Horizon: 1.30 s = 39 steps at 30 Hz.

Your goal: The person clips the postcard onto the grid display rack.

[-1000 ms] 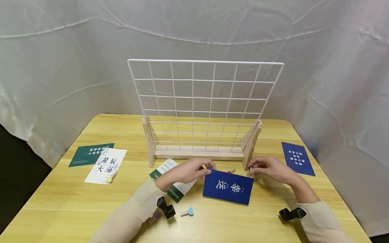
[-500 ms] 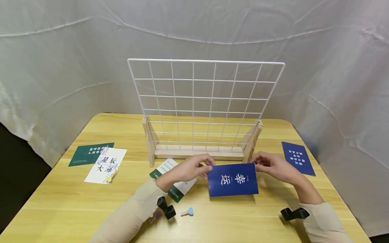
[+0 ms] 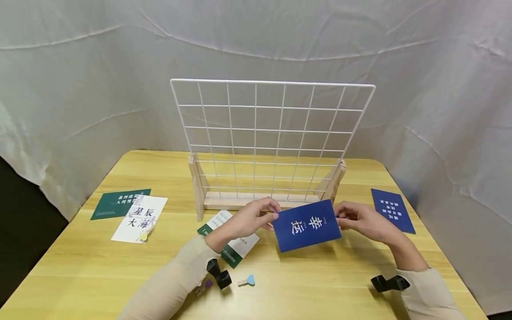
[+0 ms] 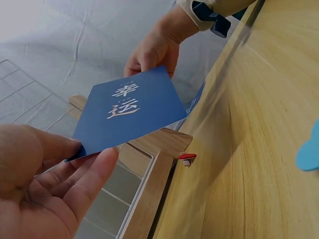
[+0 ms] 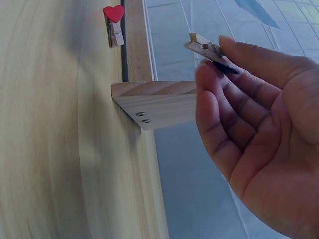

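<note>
My left hand (image 3: 256, 218) pinches a blue card (image 3: 308, 226) with white characters by its corner, thumb on top and fingers beneath in the left wrist view. The card hangs tilted above the table, in front of the grid rack (image 3: 265, 106). Between thumb and fingertips, my right hand (image 3: 362, 220) grips a small wooden clothespin (image 5: 204, 49), plain in the right wrist view; a dark piece shows at its lower end. In the head view the right fingers are beside the card's right edge, and the clothespin is mostly hidden there.
A red-heart clothespin (image 5: 114, 25) lies before the rack's base. A blue-heart clothespin (image 3: 247, 280) and a purple one (image 3: 204, 286) lie near the front. Green (image 3: 116, 205) and white (image 3: 138, 218) cards lie left, a green-white card (image 3: 240, 249) under the left arm, another blue card (image 3: 393, 210) right.
The blue card has risen and turned, its right side now higher than its left. My right hand has shifted slightly up and right; my left has stayed nearly in place.
</note>
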Each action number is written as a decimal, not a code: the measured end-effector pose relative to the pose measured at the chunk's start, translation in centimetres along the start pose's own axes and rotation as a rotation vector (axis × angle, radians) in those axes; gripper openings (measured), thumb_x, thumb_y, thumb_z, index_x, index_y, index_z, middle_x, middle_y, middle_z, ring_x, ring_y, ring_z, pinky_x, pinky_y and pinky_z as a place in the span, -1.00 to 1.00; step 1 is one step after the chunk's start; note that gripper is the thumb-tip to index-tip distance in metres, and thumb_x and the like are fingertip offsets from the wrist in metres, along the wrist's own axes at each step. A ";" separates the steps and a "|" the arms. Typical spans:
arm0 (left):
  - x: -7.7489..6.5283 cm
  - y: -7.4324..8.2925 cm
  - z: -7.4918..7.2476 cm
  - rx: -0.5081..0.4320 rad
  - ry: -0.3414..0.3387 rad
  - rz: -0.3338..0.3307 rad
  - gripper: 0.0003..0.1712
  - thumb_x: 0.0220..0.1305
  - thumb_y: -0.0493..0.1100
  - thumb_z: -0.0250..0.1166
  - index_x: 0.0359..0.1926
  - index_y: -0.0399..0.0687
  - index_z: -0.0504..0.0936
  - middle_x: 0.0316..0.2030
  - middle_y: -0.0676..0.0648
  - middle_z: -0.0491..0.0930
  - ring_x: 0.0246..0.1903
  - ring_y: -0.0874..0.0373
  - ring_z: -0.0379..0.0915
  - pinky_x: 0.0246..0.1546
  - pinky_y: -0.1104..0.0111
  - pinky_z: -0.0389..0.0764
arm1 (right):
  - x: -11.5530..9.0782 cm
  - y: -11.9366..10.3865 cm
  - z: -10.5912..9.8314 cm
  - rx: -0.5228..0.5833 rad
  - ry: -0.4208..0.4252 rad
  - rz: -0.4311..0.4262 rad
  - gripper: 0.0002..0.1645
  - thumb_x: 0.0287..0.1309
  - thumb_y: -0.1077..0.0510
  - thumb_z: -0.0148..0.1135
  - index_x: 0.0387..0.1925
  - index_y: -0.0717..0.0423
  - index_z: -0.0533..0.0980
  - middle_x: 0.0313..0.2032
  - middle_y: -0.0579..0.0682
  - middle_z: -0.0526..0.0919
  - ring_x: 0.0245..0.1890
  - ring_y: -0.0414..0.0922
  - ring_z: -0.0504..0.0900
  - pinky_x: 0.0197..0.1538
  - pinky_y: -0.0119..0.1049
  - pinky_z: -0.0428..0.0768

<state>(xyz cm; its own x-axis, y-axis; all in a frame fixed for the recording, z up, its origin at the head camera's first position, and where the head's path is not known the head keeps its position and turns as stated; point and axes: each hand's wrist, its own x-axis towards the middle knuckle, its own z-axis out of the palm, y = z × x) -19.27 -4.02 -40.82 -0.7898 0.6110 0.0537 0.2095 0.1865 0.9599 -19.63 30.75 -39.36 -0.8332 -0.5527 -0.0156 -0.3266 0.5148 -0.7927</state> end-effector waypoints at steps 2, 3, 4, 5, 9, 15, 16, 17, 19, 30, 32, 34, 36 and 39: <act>0.0 0.0 0.0 -0.018 0.005 0.000 -0.83 0.48 -0.32 0.06 0.02 -0.22 0.49 -0.10 -0.15 0.50 -0.23 0.06 0.59 -0.14 0.10 0.66 | -0.1 0.1 0.0 -0.007 0.016 -0.009 -0.92 0.36 0.22 0.18 -0.17 0.16 0.51 -0.39 0.03 0.58 -0.39 -0.12 0.58 -0.30 -0.22 0.65; 0.0 0.1 0.0 -0.027 0.010 0.000 -0.82 0.48 -0.32 0.06 0.02 -0.23 0.48 -0.10 -0.16 0.49 -0.23 0.04 0.59 -0.14 0.10 0.66 | -0.1 0.1 0.0 -0.020 0.027 -0.015 -0.94 0.35 0.22 0.18 -0.18 0.12 0.51 -0.41 0.02 0.55 -0.42 -0.13 0.55 -0.34 -0.25 0.62; 0.0 0.1 -0.1 -0.038 0.016 0.000 -0.82 0.48 -0.33 0.06 0.03 -0.24 0.48 -0.09 -0.17 0.49 -0.24 0.03 0.59 -0.13 0.10 0.66 | -0.2 0.1 0.0 -0.034 0.034 -0.022 -0.95 0.35 0.22 0.19 -0.18 0.09 0.52 -0.43 0.01 0.54 -0.44 -0.14 0.53 -0.38 -0.28 0.59; -0.1 0.1 -0.1 -0.052 0.023 0.000 -0.82 0.48 -0.33 0.05 0.03 -0.24 0.47 -0.09 -0.17 0.49 -0.24 0.02 0.59 -0.13 0.11 0.66 | -0.2 0.2 0.0 -0.044 0.038 -0.030 -0.95 0.35 0.23 0.18 -0.18 0.06 0.54 -0.43 0.00 0.53 -0.45 -0.15 0.51 -0.41 -0.29 0.56; 0.0 0.2 -0.1 -0.123 0.066 0.004 -0.81 0.48 -0.33 0.06 0.04 -0.27 0.47 -0.07 -0.18 0.47 -0.23 0.03 0.58 -0.13 0.12 0.66 | -0.3 0.0 -0.2 -0.054 0.028 -0.044 -0.88 0.37 0.20 0.17 -0.16 -0.02 0.60 -0.39 0.07 0.60 -0.44 -0.08 0.52 -0.40 -0.29 0.55; 0.1 0.4 -0.2 -0.223 0.142 0.033 -0.80 0.47 -0.33 0.07 0.05 -0.30 0.45 -0.11 -0.21 0.46 -0.24 0.05 0.57 -0.11 0.11 0.66 | -0.5 -0.4 -0.5 -0.007 0.025 -0.002 -0.81 0.32 0.10 0.24 -0.14 0.13 0.60 -0.37 0.05 0.64 -0.36 -0.02 0.60 -0.24 -0.21 0.64; 0.1 0.4 -0.2 -0.237 0.153 0.034 -0.79 0.47 -0.32 0.07 0.06 -0.31 0.45 -0.11 -0.21 0.46 -0.24 0.05 0.58 -0.11 0.14 0.66 | -0.5 -0.5 -0.6 0.007 0.024 0.006 -0.78 0.31 0.11 0.25 -0.11 0.17 0.60 -0.36 0.05 0.65 -0.34 -0.02 0.61 -0.22 -0.20 0.65; 0.2 0.5 -0.2 -0.252 0.162 0.034 -0.78 0.47 -0.32 0.07 0.06 -0.31 0.44 -0.10 -0.21 0.46 -0.23 0.05 0.58 -0.10 0.16 0.66 | -0.5 -0.5 -0.6 0.023 0.023 0.013 -0.76 0.30 0.12 0.26 -0.09 0.19 0.59 -0.34 0.06 0.65 -0.33 -0.02 0.62 -0.21 -0.19 0.65; 0.3 0.5 -0.3 -0.282 0.174 0.036 -0.76 0.48 -0.30 0.08 0.08 -0.33 0.43 -0.10 -0.21 0.47 -0.22 0.05 0.59 -0.08 0.18 0.65 | -0.6 -0.6 -0.7 0.040 0.021 0.010 -0.72 0.29 0.15 0.27 -0.04 0.23 0.58 -0.30 0.07 0.67 -0.30 -0.05 0.65 -0.18 -0.17 0.66; 1.2 2.0 -0.2 -0.367 0.213 0.083 -0.74 0.46 -0.26 0.12 0.09 -0.28 0.44 -0.15 -0.13 0.55 -0.20 0.09 0.58 -0.04 0.17 0.63 | -0.4 -2.6 -2.1 -0.098 0.178 -0.055 -0.85 0.34 0.14 0.21 -0.19 0.08 0.66 -0.43 -0.08 0.66 -0.46 -0.09 0.62 -0.37 -0.28 0.63; 1.4 2.2 0.0 -0.391 0.226 0.088 -0.75 0.45 -0.29 0.12 0.08 -0.29 0.44 -0.16 -0.11 0.56 -0.20 0.11 0.58 -0.04 0.20 0.63 | -0.4 -3.0 -2.5 -0.127 0.200 -0.046 -0.87 0.33 0.12 0.22 -0.20 0.03 0.66 -0.41 -0.10 0.68 -0.43 -0.11 0.64 -0.35 -0.29 0.63; 1.6 2.5 0.1 -0.417 0.237 0.098 -0.77 0.44 -0.32 0.12 0.06 -0.31 0.44 -0.17 -0.10 0.57 -0.20 0.11 0.58 -0.02 0.21 0.62 | -0.3 -3.4 -2.7 -0.147 0.217 -0.039 -0.87 0.32 0.10 0.23 -0.19 0.02 0.65 -0.39 -0.12 0.70 -0.40 -0.15 0.66 -0.31 -0.29 0.65; 1.8 2.8 0.3 -0.435 0.247 0.112 -0.79 0.44 -0.34 0.12 0.04 -0.32 0.44 -0.18 -0.09 0.56 -0.21 0.11 0.58 -0.01 0.21 0.61 | -0.3 -3.9 -3.0 -0.162 0.228 -0.041 -0.86 0.32 0.10 0.24 -0.17 0.05 0.65 -0.37 -0.14 0.71 -0.38 -0.17 0.68 -0.28 -0.31 0.66; 2.1 3.1 0.4 -0.453 0.257 0.133 -0.80 0.42 -0.36 0.13 0.02 -0.33 0.43 -0.20 -0.10 0.55 -0.23 0.10 0.59 0.00 0.20 0.61 | -0.3 -4.6 -3.4 -0.171 0.247 -0.058 -0.85 0.30 0.15 0.26 -0.14 0.08 0.63 -0.36 -0.13 0.73 -0.38 -0.18 0.68 -0.27 -0.33 0.66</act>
<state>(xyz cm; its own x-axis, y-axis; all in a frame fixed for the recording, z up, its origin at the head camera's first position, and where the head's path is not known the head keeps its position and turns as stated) -20.06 -1.83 -37.80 -0.9010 0.3880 0.1941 0.0928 -0.2648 0.9598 -19.39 30.76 -33.64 -0.8875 -0.4188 0.1921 -0.4297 0.6017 -0.6733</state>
